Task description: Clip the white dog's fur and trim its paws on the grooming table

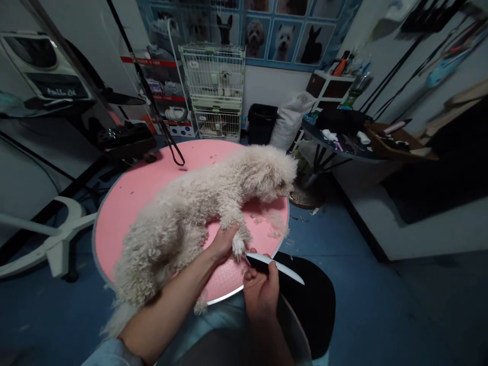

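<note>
A curly cream-white dog (179, 208) lies on its side on a round pink grooming table (152, 168), its head toward the right edge. My left hand (224, 241) is wrapped round one of its front legs just above the paw (238, 245). In my right hand (263, 290) is a slim white-and-black hair clipper (280, 267), its tip close beside the paw's toes. Whether the tip touches the paw I cannot tell. Loose tufts of cut hair (276, 223) lie on the pink surface below the dog's head.
A black looped strap (177, 155) hangs over the table's far side. Behind stand stacked wire cages (213, 76) with animals inside and a black bin (262, 122). At right, a dark side table (343, 145) bears tools. A black stool seat (316, 305) sits near my right hand.
</note>
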Available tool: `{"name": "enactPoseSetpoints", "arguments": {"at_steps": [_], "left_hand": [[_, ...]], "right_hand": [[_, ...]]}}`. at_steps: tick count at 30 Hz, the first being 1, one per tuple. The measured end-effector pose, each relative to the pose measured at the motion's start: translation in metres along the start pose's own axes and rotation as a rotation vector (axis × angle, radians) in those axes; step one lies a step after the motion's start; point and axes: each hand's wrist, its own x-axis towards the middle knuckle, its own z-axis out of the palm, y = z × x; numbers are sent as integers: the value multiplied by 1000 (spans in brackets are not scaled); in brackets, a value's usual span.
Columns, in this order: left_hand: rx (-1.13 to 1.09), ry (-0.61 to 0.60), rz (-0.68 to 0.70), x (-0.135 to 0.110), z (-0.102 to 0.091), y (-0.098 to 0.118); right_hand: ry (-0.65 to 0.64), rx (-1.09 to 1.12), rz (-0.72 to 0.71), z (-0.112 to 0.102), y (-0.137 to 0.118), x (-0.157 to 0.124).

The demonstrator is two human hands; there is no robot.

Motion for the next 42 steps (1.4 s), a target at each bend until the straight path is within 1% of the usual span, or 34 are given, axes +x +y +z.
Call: {"name": "enactPoseSetpoints", "arguments": {"at_steps": [2,3,4,7,11,14,16,18,20,22,24,25,26,28,30,32,33,34,35,38,40,42], "left_hand": [[-1,3,0,0,0,0],[-5,10,5,0,1,0],[-7,19,11,0,1,0],[-11,27,20,0,3,0],[-11,10,31,1,4,0],[-21,-12,69,2,3,-1],[-25,-19,54,2,3,-1],[-25,-34,18,1,3,0],[-30,-51,-3,0,4,0],[-43,-77,-15,-1,5,1],[-50,-102,-12,-2,6,2],[-54,-106,4,-2,6,2],[-60,-105,29,-2,6,2],[-73,-96,71,-2,7,3],[-79,-103,81,-2,7,4],[-78,-118,74,-3,7,4],[-77,-120,71,-3,7,4],[-74,-119,68,-3,7,4],[-69,-115,64,-2,7,4],[-49,-97,43,-1,6,3],[-35,-92,46,0,5,2],[-16,-89,62,0,4,2]], "right_hand": [[56,129,82,3,1,-3],[74,169,90,4,3,-4],[77,173,65,5,4,-6],[40,82,-81,6,9,-9],[-64,-85,-298,2,14,-7],[-128,-118,-377,-4,13,-1],[-147,-110,-400,-9,9,3],[-157,-151,-458,-15,2,4],[-203,-287,-554,-22,-7,1],[-325,-491,-672,-27,-15,-5],[-457,-696,-850,-30,-20,-11],[-490,-780,-955,-32,-21,-12],[-492,-851,-1061,-33,-21,-11],[-450,-958,-1225,-35,-18,-6],[-451,-1024,-1333,-36,-14,2],[-506,-1039,-1383,-36,-13,7],[-534,-1026,-1359,-35,-13,7],[-546,-995,-1290,-33,-15,6],[-542,-949,-1177,-30,-18,4],[-538,-752,-752,-20,-31,-1],[-592,-631,-532,-16,-41,3],[-689,-548,-374,-16,-49,15]]}}
